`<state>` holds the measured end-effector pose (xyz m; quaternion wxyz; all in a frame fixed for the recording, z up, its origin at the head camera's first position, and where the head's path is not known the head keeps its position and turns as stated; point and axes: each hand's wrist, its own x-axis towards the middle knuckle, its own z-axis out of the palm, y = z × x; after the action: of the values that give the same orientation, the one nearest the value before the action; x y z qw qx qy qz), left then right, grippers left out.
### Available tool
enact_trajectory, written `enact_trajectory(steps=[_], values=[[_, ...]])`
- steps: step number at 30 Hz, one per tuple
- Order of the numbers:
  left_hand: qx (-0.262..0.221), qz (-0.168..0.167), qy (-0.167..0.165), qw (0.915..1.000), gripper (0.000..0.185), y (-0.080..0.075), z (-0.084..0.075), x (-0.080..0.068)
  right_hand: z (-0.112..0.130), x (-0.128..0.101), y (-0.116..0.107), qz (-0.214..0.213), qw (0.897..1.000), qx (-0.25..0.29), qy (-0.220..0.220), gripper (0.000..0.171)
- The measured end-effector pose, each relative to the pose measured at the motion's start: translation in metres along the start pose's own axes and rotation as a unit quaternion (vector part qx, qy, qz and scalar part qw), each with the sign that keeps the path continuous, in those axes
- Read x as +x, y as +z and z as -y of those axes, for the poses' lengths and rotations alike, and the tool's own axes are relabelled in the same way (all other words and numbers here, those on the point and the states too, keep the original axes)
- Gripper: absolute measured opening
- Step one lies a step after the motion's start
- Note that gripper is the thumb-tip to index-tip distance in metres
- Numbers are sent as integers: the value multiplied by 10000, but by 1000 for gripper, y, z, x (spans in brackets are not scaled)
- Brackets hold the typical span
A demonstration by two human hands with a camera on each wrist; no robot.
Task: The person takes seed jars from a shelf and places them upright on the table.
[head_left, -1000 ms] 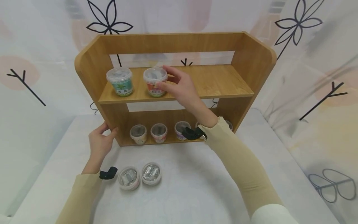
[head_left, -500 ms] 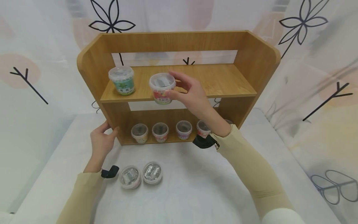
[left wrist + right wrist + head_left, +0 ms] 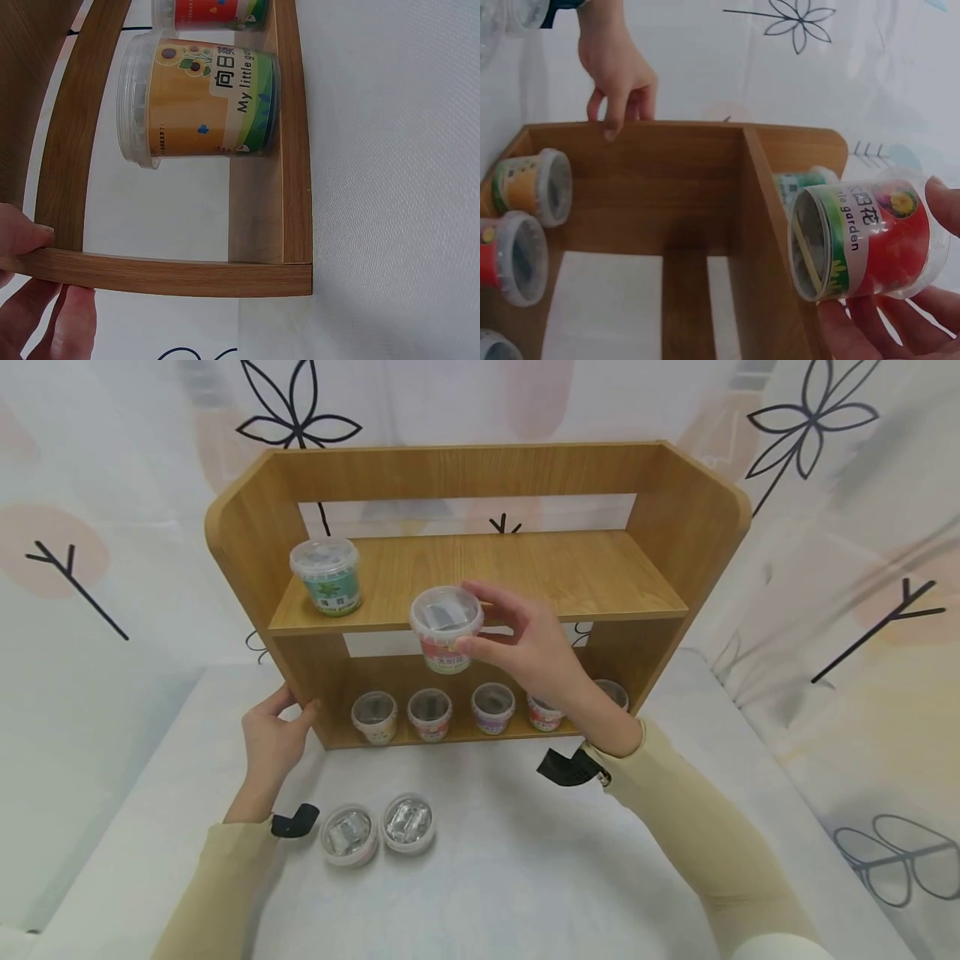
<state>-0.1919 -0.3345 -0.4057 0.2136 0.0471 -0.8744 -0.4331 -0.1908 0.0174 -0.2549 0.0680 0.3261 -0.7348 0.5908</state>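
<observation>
My right hand (image 3: 543, 652) pinches a clear-lidded plastic tub with a red label (image 3: 447, 631), thumb on one side and fingers on the other. The tub hangs in front of the upper board of a wooden shelf (image 3: 510, 572), apart from it. In the right wrist view this red tub (image 3: 891, 236) shows flower pictures and green trim. My left hand (image 3: 272, 739) grips the shelf's left side panel low down, thumb inside and fingers outside. A green-labelled tub (image 3: 330, 581) stands at the upper board's left end.
Several small tubs line the lower board, among them an orange-labelled sunflower tub (image 3: 199, 97) nearest the left hand. Two lidded tubs with silvery packets, a left one (image 3: 349, 835) and a right one (image 3: 408, 823), sit on the white table (image 3: 525, 877). A patterned cloth hangs behind.
My right hand has lifted the red tub off the upper board and brought it forward, down and slightly right. The left hand has kept its grip on the side panel.
</observation>
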Motion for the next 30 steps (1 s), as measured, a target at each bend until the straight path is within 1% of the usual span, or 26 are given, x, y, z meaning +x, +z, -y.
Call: enact_trajectory(steps=[4, 8, 15, 16, 21, 25, 30], values=[[27, 30, -78, 10000, 43, 0, 0, 0, -5, -11, -1, 122, 9998, 52, 164, 61], [25, 16, -85, 10000, 43, 0, -1, 0, -13, -22, -2, 220, 9991, 115, 345, 62], [44, 14, -56, 10000, 44, 0, -1, 0, -30, -39, -4, 351, 9970, -216, 655, 63], [48, 13, -59, 10000, 44, 0, -1, 0, -33, -41, -3, 358, 9969, -197, 676, 63], [69, 3, -96, 9999, 44, 0, -1, 0, -46, -52, 0, 385, 9960, -19, 809, 64], [62, -6, -99, 9999, 44, -1, -1, -1, -56, -61, 4, 420, 9944, -96, 962, 65], [43, -29, -46, 10000, 44, 0, -1, -1, -69, -73, 9, 519, 9934, -107, 1021, 67]])
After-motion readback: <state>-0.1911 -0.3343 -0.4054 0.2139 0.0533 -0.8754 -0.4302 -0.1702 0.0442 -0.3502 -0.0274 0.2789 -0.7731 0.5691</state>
